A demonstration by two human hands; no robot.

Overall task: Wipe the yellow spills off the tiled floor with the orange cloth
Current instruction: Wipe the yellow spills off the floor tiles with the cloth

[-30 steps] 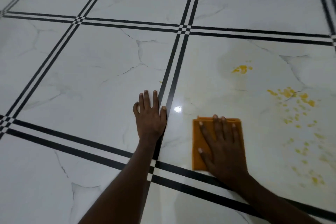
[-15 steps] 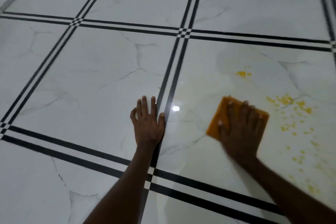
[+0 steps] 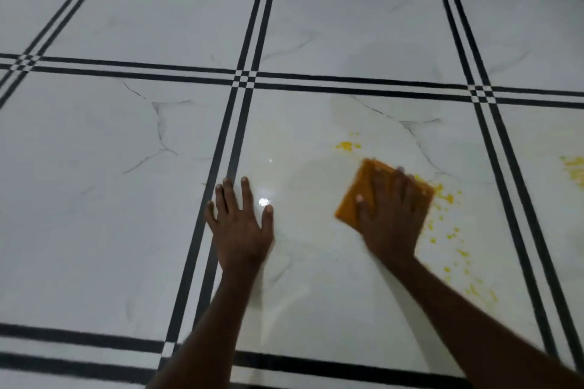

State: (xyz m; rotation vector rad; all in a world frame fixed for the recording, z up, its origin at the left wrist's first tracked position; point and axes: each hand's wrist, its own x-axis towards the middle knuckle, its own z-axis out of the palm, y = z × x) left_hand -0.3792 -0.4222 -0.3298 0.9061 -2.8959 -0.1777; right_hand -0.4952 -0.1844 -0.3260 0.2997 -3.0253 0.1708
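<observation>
While the right hand [image 3: 392,215] presses flat on the orange cloth [image 3: 355,196], fingers slightly spread on top of it and not clamped round it, the cloth sits right of frame centre with its right edge touching the main scatter of yellow spills [image 3: 442,199]. Left hand [image 3: 241,226] is planted on the tiled floor [image 3: 94,199] at lower centre, fingers apart, holding nothing, looks like bracing. Progress: early to middling, I'd say. Left to do: small blob [image 3: 346,146] just above the cloth, drops trailing down toward lower right, another patch [image 3: 573,169] at the right edge on the next tile. Faint smear on the tile hints some wiping is done. Floor is glossy white marble-look tile with black double lines [image 3: 243,82], a light glare near the left hand; dark strip along the top edge, room otherwise unseen.
</observation>
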